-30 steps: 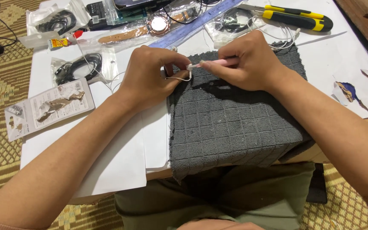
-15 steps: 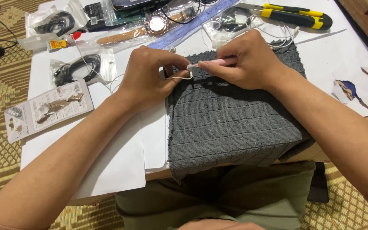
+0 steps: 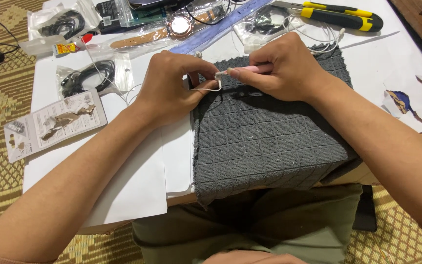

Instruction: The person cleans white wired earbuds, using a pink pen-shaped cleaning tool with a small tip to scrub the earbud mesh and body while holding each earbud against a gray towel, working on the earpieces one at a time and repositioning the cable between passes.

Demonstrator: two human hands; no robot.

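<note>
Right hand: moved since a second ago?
No. The right hand stays at the far edge of the grey cloth, just below the yellow utility knife, gripping the pink tool.

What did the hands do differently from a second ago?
Almost nothing changed. The left hand still pinches the thin white wire, and the right hand still holds the small pink tool against it, both in the same spot over the grey towel. Nothing was picked up or let go. The yellow utility knife and the bagged parts stayed put.
</note>
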